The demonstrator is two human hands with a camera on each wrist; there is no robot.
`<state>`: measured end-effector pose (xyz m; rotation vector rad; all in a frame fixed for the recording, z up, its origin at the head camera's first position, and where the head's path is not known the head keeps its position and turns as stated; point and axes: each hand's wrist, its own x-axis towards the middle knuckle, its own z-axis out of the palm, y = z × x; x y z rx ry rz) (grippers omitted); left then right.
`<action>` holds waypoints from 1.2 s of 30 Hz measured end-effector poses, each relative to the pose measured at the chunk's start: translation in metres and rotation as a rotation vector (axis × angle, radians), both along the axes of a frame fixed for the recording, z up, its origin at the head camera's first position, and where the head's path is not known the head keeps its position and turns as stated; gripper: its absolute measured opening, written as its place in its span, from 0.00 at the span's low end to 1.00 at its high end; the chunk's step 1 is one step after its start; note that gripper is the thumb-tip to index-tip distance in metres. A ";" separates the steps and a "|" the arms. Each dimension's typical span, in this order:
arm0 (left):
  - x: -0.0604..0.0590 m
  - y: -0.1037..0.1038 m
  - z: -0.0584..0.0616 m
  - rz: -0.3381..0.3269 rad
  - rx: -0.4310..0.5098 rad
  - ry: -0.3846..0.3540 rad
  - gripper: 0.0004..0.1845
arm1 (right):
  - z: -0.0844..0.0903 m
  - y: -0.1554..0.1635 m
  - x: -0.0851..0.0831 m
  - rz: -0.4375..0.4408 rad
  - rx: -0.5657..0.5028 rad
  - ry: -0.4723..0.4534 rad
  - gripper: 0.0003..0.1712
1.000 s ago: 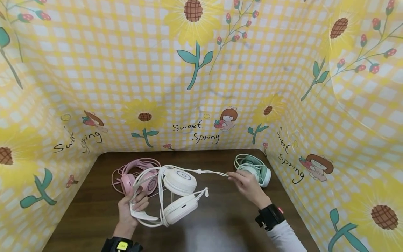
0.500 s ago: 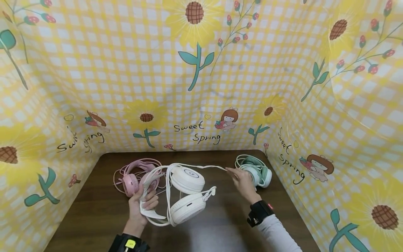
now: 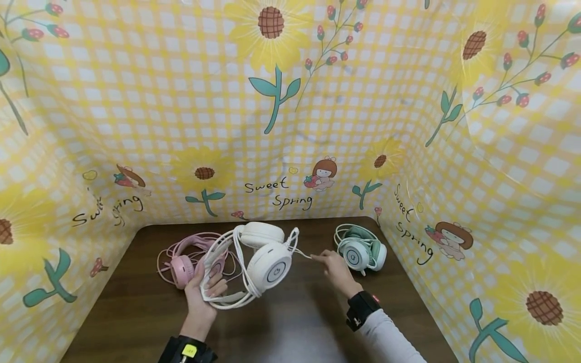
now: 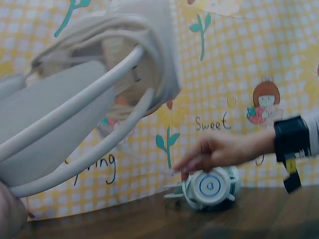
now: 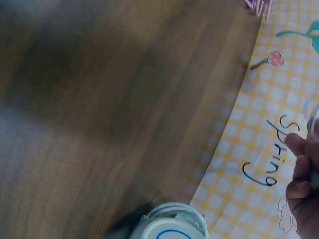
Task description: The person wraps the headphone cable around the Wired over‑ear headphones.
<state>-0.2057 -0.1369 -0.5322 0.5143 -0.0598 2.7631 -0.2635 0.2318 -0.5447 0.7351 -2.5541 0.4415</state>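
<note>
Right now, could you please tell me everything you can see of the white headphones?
The white headphones look plastic, with two round ear cups, a ringed logo on one, and a headband with tube-like outer bars. Their cable is wrapped round the frame. They hang tilted above the table: the left hand grips the headband, and the right hand pinches a length of cable.

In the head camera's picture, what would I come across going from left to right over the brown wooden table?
Pink round-cupped headphones → white round-cupped headphones → the person's right hand → pale green-and-white round-cupped headphones.
</note>
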 end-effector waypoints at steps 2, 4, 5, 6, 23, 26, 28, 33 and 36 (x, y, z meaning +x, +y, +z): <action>-0.002 0.002 0.001 0.027 0.013 -0.054 0.23 | -0.005 -0.002 0.006 0.014 0.068 -0.028 0.36; -0.004 0.003 0.003 0.047 0.033 -0.117 0.22 | -0.009 -0.005 0.011 0.042 0.085 -0.041 0.37; -0.005 0.003 0.004 0.048 0.041 -0.154 0.22 | -0.011 -0.007 0.014 0.060 0.081 -0.037 0.36; -0.006 0.003 0.005 0.043 0.050 -0.202 0.22 | -0.012 -0.009 0.016 0.078 0.071 -0.036 0.35; -0.017 0.005 0.008 0.236 -0.081 -0.618 0.11 | 0.022 -0.051 0.064 0.353 0.238 0.057 0.18; -0.018 0.006 0.006 0.282 -0.139 -0.681 0.10 | 0.034 -0.056 0.069 0.365 0.265 0.089 0.20; -0.019 0.008 0.005 0.315 -0.186 -0.704 0.11 | 0.041 -0.059 0.072 0.385 0.289 0.108 0.20; -0.018 0.017 0.000 0.394 -0.400 -0.708 0.13 | 0.061 -0.066 0.073 0.432 0.321 0.166 0.22; -0.015 0.024 -0.004 0.441 -0.577 -0.683 0.14 | 0.071 -0.067 0.071 0.454 0.278 0.183 0.19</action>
